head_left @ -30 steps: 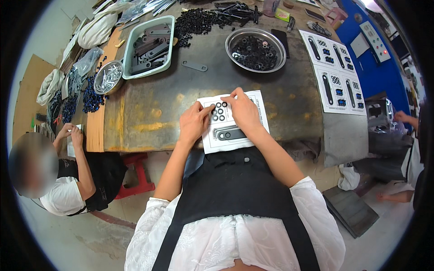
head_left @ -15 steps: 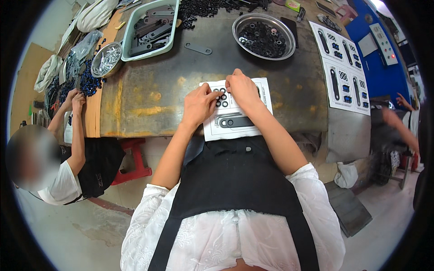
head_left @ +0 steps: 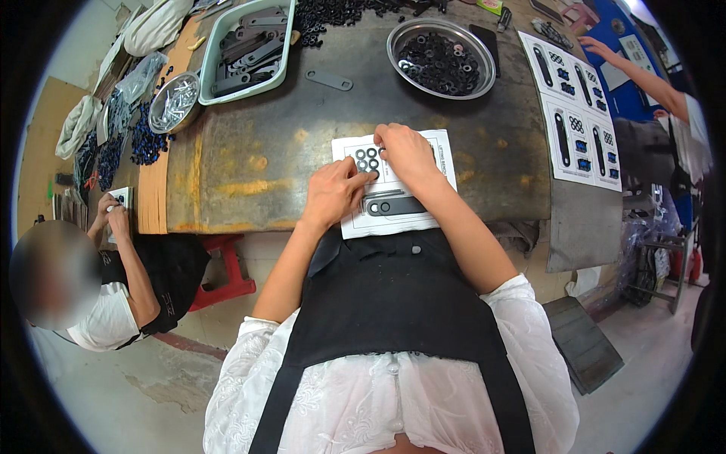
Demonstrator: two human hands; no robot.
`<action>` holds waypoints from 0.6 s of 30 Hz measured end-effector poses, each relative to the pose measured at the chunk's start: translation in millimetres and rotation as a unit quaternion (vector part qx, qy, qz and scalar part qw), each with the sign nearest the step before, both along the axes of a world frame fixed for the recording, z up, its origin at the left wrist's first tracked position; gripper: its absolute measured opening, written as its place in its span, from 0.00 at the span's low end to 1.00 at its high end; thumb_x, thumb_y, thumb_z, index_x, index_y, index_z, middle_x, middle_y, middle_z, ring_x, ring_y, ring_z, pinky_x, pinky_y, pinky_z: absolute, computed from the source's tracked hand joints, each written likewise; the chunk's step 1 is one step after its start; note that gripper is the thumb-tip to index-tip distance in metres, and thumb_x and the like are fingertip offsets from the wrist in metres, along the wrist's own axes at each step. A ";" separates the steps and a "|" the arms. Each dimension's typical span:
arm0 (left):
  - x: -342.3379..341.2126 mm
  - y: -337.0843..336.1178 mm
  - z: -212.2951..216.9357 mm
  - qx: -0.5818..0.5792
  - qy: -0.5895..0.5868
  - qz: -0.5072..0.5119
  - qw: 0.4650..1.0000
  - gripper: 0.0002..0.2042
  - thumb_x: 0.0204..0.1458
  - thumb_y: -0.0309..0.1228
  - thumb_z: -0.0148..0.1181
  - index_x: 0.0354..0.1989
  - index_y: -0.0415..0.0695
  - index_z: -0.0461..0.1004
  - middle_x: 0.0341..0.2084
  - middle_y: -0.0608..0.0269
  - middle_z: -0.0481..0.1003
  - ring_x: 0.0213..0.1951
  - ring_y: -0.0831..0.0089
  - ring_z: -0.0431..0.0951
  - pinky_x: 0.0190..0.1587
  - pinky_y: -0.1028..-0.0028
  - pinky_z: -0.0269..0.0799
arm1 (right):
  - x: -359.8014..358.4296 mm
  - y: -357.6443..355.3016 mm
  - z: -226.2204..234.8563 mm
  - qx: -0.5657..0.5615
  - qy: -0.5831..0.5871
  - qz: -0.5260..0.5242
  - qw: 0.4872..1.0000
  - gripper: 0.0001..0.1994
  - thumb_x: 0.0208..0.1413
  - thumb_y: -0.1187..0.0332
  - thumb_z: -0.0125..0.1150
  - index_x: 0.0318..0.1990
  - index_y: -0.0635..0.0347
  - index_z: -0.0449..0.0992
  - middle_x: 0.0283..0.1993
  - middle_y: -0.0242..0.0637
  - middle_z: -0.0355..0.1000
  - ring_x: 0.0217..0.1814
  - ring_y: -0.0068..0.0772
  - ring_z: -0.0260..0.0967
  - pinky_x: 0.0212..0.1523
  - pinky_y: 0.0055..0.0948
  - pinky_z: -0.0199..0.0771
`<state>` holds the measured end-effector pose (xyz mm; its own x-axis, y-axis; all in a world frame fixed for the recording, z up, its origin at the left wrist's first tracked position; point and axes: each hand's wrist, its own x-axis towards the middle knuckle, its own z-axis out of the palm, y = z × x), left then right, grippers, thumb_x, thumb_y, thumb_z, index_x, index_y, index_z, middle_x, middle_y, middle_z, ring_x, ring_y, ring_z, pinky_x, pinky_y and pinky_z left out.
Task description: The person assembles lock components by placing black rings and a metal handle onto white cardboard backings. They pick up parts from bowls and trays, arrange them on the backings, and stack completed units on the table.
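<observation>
A white printed sheet [head_left: 349, 228] lies at the table's near edge in front of me. On it rest several small black rings [head_left: 366, 153] in a cluster and a dark grey flat bar [head_left: 404, 206] with holes at its left end. My left hand [head_left: 333, 193] is over the sheet's left side, index finger stretched to a lower ring and the other fingers partly curled. Beside the rings, my right hand [head_left: 408, 157] bends its fingers down at the sheet's upper part. Its fingertips are close together, and what they hold, if anything, is hidden.
Beyond the sheet are a steel bowl of black rings [head_left: 491, 76], a pale green tub of flat bars [head_left: 286, 64] and one loose bar [head_left: 329, 80]. A bowl of metal pins [head_left: 175, 102] stands left. Printed sheets [head_left: 563, 102] lie right. Co-workers are on both sides.
My left hand has shifted down from the upper rings to the lower ones. The left co-worker's hands have come nearer the table edge; the right co-worker's arm now reaches over the blue surface.
</observation>
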<state>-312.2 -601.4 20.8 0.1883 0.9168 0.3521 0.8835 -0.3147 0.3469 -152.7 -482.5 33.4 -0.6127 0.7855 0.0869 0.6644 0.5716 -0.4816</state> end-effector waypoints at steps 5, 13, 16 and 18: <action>-4.4 -2.9 4.8 0.000 -0.049 0.031 0.998 0.16 0.45 0.25 0.64 0.42 0.59 0.84 0.26 0.68 0.68 0.29 0.67 0.73 0.32 0.67 0.70 | -4.7 7.4 -6.2 -0.040 -0.068 -0.018 0.997 0.06 0.46 0.75 0.67 0.34 0.61 0.80 0.35 0.48 0.79 0.41 0.52 0.79 0.42 0.44 0.80; -28.0 -19.8 14.4 -0.001 -0.097 0.119 0.988 0.15 0.48 0.24 0.61 0.44 0.54 0.83 0.27 0.65 0.70 0.28 0.66 0.75 0.31 0.68 0.70 | 32.3 84.4 59.0 0.007 0.155 -0.103 0.983 0.09 0.51 0.63 0.70 0.38 0.55 0.81 0.40 0.45 0.75 0.44 0.50 0.76 0.46 0.43 0.77; -27.8 -30.2 12.6 -0.024 -0.127 0.168 0.977 0.16 0.52 0.24 0.60 0.49 0.52 0.81 0.28 0.62 0.71 0.27 0.65 0.75 0.32 0.66 0.71 | 55.5 89.5 84.3 0.156 0.067 -0.188 0.967 0.20 0.56 0.61 0.67 0.56 0.52 0.75 0.52 0.44 0.72 0.53 0.47 0.72 0.53 0.41 0.73; -22.7 -40.0 16.3 -0.053 -0.146 0.228 0.961 0.17 0.55 0.25 0.59 0.54 0.50 0.78 0.29 0.60 0.72 0.27 0.62 0.76 0.33 0.64 0.72 | 80.7 71.3 78.6 0.117 0.108 -0.177 0.971 0.21 0.59 0.62 0.64 0.59 0.53 0.73 0.55 0.44 0.72 0.57 0.49 0.71 0.57 0.41 0.72</action>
